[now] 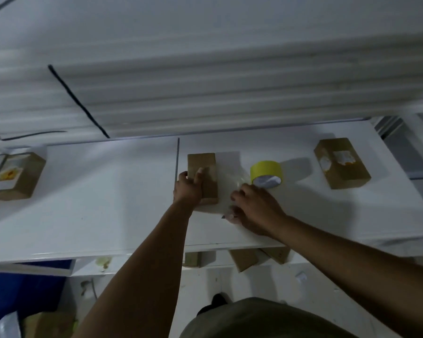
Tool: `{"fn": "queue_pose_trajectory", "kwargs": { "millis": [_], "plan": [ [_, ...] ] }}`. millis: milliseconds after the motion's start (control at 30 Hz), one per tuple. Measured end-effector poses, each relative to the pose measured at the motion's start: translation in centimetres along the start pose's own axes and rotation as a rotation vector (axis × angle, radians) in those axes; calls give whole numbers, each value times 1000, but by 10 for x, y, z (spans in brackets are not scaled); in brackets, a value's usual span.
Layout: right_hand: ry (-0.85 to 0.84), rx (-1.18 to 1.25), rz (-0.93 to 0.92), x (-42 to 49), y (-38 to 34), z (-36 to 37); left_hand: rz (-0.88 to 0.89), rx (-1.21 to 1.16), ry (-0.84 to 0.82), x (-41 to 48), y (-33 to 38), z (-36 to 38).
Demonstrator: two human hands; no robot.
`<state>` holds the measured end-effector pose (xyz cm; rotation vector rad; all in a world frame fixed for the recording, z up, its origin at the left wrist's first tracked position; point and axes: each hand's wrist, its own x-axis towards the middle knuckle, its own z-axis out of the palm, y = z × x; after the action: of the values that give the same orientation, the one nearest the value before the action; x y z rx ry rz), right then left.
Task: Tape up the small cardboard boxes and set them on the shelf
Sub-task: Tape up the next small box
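Note:
A small brown cardboard box (pixel 202 162) stands on the white table top (pixel 108 191) near the middle. My left hand (pixel 189 189) presses on its near left side, fingers over the top. A strip of clear tape (pixel 227 176) runs from the box's right side toward my right hand (pixel 255 208), which pinches the strip's loose end low over the table. A roll of tape with a yellow-green rim (pixel 266 175) lies just beyond my right hand. Another brown box with torn white labels (pixel 341 163) sits at the right.
A third brown box with a yellow-marked label (pixel 15 176) sits at the far left edge. Several more small boxes (pixel 244 258) lie on a lower surface under the table's front edge. A white wall with black cables (pixel 78 101) rises behind the table.

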<state>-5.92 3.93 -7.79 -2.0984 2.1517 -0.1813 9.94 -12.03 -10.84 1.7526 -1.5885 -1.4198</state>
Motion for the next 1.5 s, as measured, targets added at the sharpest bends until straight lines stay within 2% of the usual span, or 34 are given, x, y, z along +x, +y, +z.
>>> {"fn": "queue_pose_trajectory", "kwargs": {
  "millis": [100, 300, 400, 433, 533, 633, 733, 767, 800, 900, 967, 1067, 1233, 1367, 1500],
  "plan": [
    [-115, -10, 50, -15, 2, 19, 7, -7, -5, 0, -2, 0],
    [-111, 103, 158, -13, 4, 24, 18, -6, 5, 0, -3, 0],
    [-213, -84, 182, -12, -1, 27, 16, 6, 12, 1, -4, 0],
    [-209, -57, 204, -12, -4, 28, 18, 10, 12, 2, -4, 0],
    [-124, 245, 303, -8, -10, 20, 27, 19, 7, 4, -6, 1],
    [79, 632, 481, 14, -17, -1, 23, 36, 10, 5, -8, 2],
    [365, 762, 608, 51, -23, -19, 34, 54, 18, 5, -8, 3],
    [399, 756, 621, 62, -24, -21, 38, 58, 22, 5, -8, 3],
    [359, 734, 622, 69, -25, -21, 41, 61, 24, 5, -8, 2],
    [-49, 634, 535, 63, -28, -10, 46, 51, 13, 4, -8, 2],
    [-210, 685, 491, 44, -27, 1, 45, 19, 3, 2, -9, 1],
    [-213, 705, 533, 22, -25, 11, 50, -7, 26, 0, -10, 1],
    [-236, 526, 532, 17, -17, 9, 55, -144, 0, -8, -9, -8],
    [-255, 304, 496, 16, -6, 13, 92, 80, 131, -18, -19, -25],
    [-236, 290, 489, 15, -4, 8, 81, 22, 147, -24, -28, -37]
  ]
}}
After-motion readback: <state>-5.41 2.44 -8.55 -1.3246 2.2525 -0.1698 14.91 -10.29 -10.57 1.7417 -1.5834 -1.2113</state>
